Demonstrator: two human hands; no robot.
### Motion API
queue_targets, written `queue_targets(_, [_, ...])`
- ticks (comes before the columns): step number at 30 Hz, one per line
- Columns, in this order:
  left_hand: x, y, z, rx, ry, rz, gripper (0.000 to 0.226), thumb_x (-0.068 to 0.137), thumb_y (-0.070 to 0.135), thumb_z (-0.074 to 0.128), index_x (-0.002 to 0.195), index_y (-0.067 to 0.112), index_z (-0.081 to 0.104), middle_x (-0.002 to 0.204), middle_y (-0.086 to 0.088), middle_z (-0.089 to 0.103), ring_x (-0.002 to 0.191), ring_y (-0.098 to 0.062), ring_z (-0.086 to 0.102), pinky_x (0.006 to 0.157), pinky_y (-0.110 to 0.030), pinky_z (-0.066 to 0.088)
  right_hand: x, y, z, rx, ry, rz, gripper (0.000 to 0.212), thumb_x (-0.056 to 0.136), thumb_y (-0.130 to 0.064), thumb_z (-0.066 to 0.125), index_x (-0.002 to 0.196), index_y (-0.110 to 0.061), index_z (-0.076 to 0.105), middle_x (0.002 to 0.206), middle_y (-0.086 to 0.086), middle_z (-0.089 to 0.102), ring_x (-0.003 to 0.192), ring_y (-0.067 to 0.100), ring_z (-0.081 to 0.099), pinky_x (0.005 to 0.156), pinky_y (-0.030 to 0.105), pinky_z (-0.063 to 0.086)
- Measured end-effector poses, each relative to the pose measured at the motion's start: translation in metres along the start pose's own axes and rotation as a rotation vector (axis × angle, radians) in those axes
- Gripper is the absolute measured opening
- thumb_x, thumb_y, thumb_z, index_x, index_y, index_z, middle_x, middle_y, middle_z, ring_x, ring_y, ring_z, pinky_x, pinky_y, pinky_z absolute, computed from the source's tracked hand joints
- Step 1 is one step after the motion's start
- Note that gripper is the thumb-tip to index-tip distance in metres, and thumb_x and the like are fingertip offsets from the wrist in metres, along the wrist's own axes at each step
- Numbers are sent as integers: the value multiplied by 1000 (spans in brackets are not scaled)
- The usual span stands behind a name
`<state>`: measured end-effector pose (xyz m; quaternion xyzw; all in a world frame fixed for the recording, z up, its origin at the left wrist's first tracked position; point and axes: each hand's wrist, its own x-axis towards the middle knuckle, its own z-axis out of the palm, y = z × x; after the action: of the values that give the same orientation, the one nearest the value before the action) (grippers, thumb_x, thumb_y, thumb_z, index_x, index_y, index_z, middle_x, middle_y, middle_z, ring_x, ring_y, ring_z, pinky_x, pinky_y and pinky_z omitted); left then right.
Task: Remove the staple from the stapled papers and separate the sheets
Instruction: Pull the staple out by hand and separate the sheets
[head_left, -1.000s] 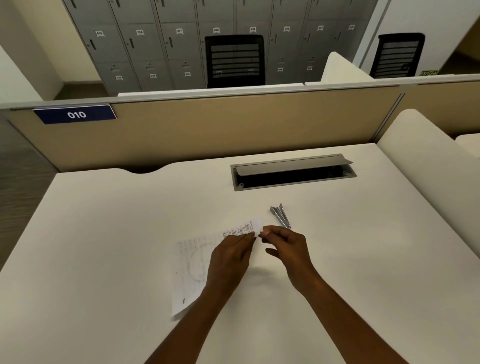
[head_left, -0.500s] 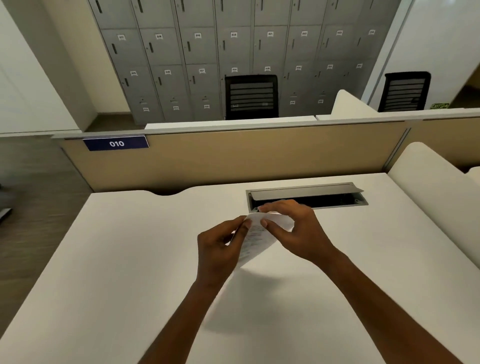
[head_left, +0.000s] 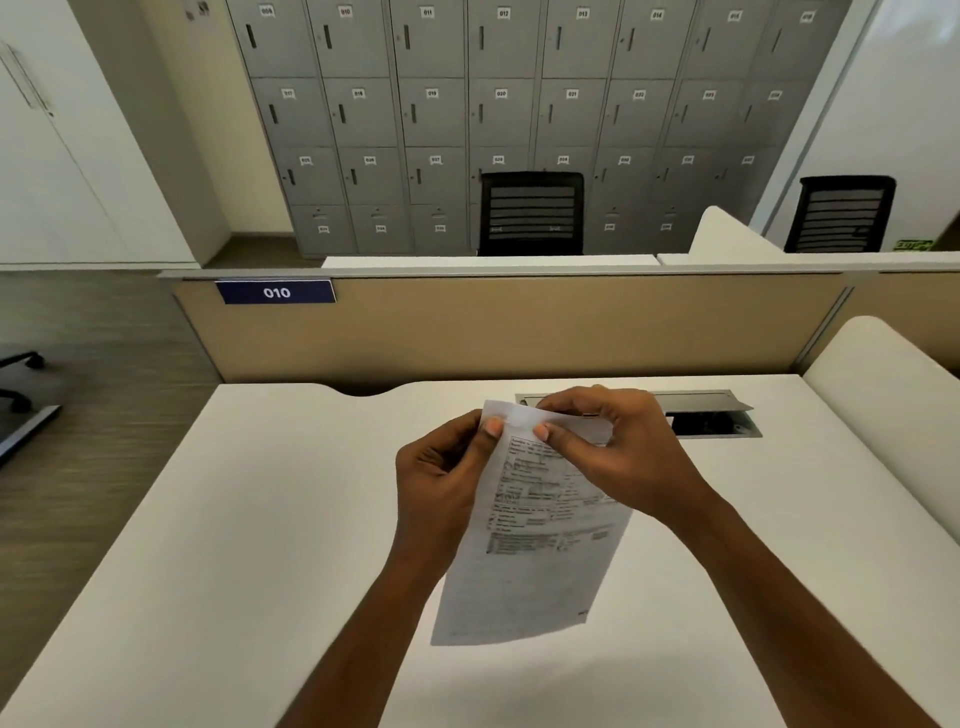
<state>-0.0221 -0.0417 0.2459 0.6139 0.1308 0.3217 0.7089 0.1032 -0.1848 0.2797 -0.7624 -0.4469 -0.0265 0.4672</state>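
Between our hands the stapled papers (head_left: 535, 551) hang down, top edge pinched: left hand (head_left: 441, 473) at the top corner, right hand (head_left: 623, 457) just beside it. Prob. thin, floppy & easy to tear, so we'd grip close to the corner. Staple too small to see.

Grey lockers (head_left: 498, 119) — black chairs (head_left: 530, 213) — beige partition (head_left: 519, 327).

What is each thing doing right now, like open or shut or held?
papers, held up, hanging down.
left hand, pinching the papers' top edge.
right hand, pinching the top edge too.
cable hatch, lid propped open.
lockers, doors shut.
staple, too small to see.
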Motion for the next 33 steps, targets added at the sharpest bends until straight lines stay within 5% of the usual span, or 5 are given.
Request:
queue_targets(6, [-6, 6, 8, -60, -63, -29, 19, 97, 16, 65, 103, 21, 82, 98, -9, 80, 91, -30, 77, 81, -46, 63, 8, -17, -1, -30, -17, -31, 20, 87, -37, 75, 98, -21, 78, 91, -12, 75, 84, 11, 70, 73, 33, 57])
queue_targets(14, [-14, 11, 8, -18, -42, -26, 17, 93, 25, 69, 103, 20, 82, 99, -6, 81, 95, -29, 76, 90, -57, 59, -1, -22, -5, 75, -33, 39, 10, 86, -27, 78, 94, -21, 80, 87, -12, 76, 84, 11, 70, 70, 20, 53])
queue_targets(33, [-21, 17, -1, 7, -120, -1, 18, 93, 26, 68, 104, 18, 80, 97, -10, 79, 91, -34, 76, 83, -56, 62, -14, -27, -3, 116, -111, 108, 13, 90, -27, 74, 98, -18, 78, 87, -14, 75, 84, 6, 69, 67, 14, 51])
